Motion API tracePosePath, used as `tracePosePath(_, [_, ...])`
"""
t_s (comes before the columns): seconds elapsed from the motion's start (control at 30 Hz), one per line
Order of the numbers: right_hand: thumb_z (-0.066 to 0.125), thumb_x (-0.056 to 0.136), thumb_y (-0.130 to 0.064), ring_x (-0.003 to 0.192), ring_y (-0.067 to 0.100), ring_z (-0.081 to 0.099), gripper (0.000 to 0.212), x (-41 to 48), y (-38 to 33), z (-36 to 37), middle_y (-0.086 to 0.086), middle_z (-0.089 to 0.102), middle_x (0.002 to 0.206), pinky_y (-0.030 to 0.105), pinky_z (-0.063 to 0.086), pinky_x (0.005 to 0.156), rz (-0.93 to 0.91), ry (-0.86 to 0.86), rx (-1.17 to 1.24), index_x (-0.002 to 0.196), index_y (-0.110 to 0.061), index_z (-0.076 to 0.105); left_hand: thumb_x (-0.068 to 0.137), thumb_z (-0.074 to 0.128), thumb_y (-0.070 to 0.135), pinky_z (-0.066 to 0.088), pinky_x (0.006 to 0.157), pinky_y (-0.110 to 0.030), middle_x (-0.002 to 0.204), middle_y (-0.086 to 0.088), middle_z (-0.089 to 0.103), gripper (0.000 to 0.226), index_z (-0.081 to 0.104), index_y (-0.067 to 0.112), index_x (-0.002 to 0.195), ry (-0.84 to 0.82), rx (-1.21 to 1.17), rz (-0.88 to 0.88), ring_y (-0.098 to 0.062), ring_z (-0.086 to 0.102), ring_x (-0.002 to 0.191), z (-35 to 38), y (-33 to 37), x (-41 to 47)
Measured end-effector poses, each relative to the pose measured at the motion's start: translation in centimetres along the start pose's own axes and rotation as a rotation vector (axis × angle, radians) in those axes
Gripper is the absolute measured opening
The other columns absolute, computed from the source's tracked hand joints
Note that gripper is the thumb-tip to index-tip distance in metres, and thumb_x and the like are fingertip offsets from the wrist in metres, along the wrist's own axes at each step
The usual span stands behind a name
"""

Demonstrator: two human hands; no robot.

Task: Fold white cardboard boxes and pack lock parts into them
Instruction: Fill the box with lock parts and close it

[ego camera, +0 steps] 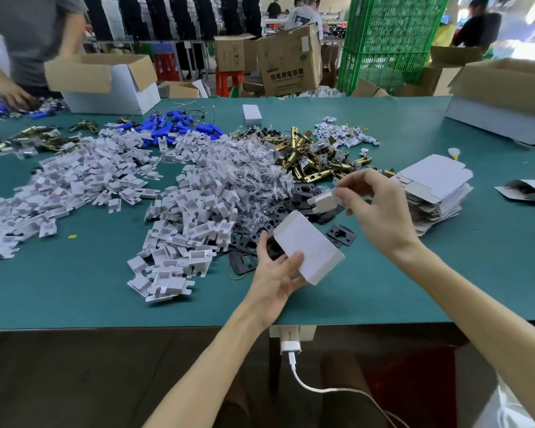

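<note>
a small white folded cardboard box point(309, 248) sat in the left hand point(274, 278), fingers curled round its near end. just above the box the right hand point(380, 211) pinched a small white piece point(323, 202); flap or lock part, i couldn't tell. right of the box a stack of flat white cardboard blanks point(436, 186) lay unfolded, so most work seemed left.

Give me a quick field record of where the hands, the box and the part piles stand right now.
left hand: holds the folded white box above the table's near side
right hand: pinches a small white piece just above the box's upper end
stock: flat box blanks stacked right of the hands
piles: white inserts, brass latches, black plates, blue cylinders
surface: green table
</note>
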State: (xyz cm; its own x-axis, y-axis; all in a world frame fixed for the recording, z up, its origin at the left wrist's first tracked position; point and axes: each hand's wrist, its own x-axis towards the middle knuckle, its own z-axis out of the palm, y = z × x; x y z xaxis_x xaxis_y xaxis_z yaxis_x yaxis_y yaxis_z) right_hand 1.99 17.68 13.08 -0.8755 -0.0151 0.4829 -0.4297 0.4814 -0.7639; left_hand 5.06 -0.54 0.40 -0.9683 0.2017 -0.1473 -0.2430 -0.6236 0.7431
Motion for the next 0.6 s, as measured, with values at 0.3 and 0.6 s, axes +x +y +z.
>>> tracePosePath(0.3, [0.070, 0.093, -0.005, 0.076, 0.022, 0.068, 0.011, -0.4, 0.2, -0.8, -0.001, 0.072, 0.083, 0.044, 0.060, 0.072, 0.061, -0.091, 0.000, 0.093, -0.016, 0.069, 0.080, 0.083, 0.016, 0.062, 0.081, -0.038, 0.129, -0.020, 0.057, 0.076, 0.044, 0.041, 0.141, -0.031, 0.518, 0.150, -0.014, 0.070, 0.104, -0.4, 1.6, -0.1])
tracePosePath(0.6, [0.067, 0.093, 0.001, 0.080, 0.004, 0.060, 0.011, 2.2, -2.2, -0.1, -0.002, 0.066, 0.088, 0.011, 0.043, 0.072, -0.150, -0.223, -0.248, 0.092, -0.010, 0.069, 0.089, 0.082, 0.036, 0.065, 0.077, -0.037, 0.111, -0.003, 0.068, 0.040, 0.053, 0.045, 0.114, -0.091, 0.941, 0.309, -0.020, 0.075, 0.088, 0.3, 2.1, 0.6])
